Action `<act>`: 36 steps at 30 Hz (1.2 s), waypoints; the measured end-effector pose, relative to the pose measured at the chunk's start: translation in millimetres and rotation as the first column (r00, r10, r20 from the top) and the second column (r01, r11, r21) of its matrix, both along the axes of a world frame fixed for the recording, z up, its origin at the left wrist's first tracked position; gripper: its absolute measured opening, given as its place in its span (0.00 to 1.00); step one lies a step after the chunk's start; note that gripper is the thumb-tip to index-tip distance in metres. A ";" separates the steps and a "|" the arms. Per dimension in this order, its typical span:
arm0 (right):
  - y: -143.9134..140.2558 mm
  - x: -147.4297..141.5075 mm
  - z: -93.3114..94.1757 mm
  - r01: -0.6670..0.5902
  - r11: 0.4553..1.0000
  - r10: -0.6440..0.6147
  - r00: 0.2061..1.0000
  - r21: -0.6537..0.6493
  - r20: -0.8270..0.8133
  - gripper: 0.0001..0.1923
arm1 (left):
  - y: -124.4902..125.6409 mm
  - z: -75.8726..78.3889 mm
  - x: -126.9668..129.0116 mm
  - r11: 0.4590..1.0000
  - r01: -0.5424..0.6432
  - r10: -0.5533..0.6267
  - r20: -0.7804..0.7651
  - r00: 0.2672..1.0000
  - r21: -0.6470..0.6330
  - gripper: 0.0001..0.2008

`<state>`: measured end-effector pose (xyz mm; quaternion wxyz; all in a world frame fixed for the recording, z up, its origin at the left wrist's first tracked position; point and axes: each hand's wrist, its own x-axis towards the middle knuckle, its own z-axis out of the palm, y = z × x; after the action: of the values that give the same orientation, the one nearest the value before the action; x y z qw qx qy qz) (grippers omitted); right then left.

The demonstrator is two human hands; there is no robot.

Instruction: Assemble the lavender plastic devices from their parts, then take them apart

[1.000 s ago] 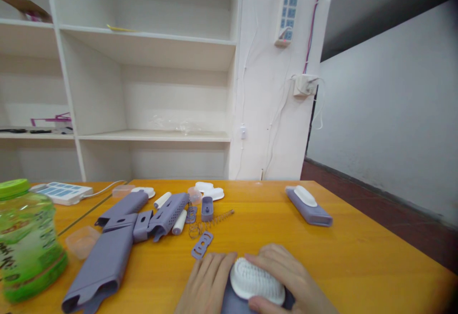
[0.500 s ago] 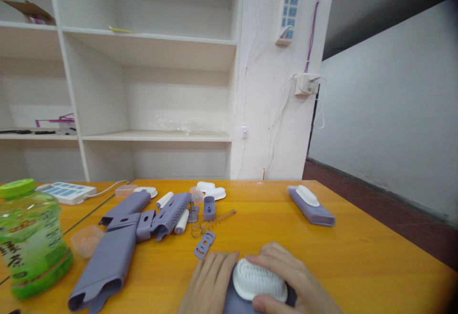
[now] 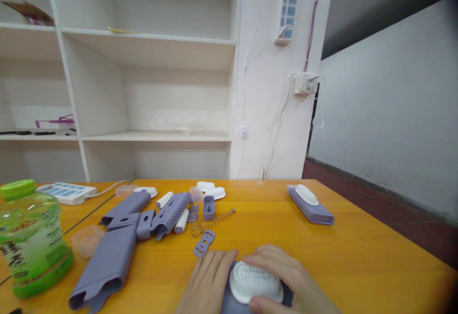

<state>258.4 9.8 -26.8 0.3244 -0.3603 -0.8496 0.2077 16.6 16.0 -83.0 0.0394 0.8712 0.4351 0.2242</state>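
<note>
At the bottom centre, a white oval brush head (image 3: 255, 283) with rows of bristle-like ridges sits on a purple-grey plastic casing (image 3: 231, 302). My right hand (image 3: 286, 276) grips the brush head, fingers over its far edge and thumb against its near side. Along the casing's left side lies my left hand (image 3: 211, 280), its fingers close together and holding the casing; their undersides are hidden. Just beyond my left fingertips is a flat purple slotted plate (image 3: 204, 243). The casing's lower part is cut off by the frame.
Purple casings (image 3: 110, 252), white rollers (image 3: 182, 221), thin springs (image 3: 218, 220), a small purple box (image 3: 209, 208) and white oval parts (image 3: 214, 192) lie left and behind. A green-capped bottle (image 3: 30, 242) stands far left. A casing with a white oval (image 3: 310, 205) lies at right.
Both hands, with the casing and brush head, have shifted very slightly left. The grip looks the same, and the other parts stay where they were.
</note>
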 end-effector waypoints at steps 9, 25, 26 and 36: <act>14.5 33.0 -6.4 -0.019 0.938 -0.018 0.995 -0.347 -0.102 0.34 | -1.6 -1.4 0.0 1.000 -0.024 0.023 0.093 0.995 0.013 0.31; 15.5 15.0 -9.9 -0.080 0.886 -0.084 0.941 -0.457 -0.326 0.21 | -0.8 -16.0 1.3 0.988 0.014 0.030 0.280 0.959 -0.153 0.43; 15.1 15.0 -11.7 -0.078 0.882 -0.095 0.936 -0.464 -0.340 0.21 | -0.1 -15.2 1.1 0.988 0.032 0.013 0.289 0.957 -0.150 0.44; 12.9 9.4 -29.3 -0.062 0.873 -0.140 0.919 -0.483 -0.369 0.27 | -8.0 -6.8 0.7 0.975 0.107 -0.052 0.273 0.961 -0.193 0.45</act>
<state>267.8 22.7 -56.1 0.3914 -0.3984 -0.6799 0.4752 17.3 8.0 -89.8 0.1962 0.8412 0.4112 0.2911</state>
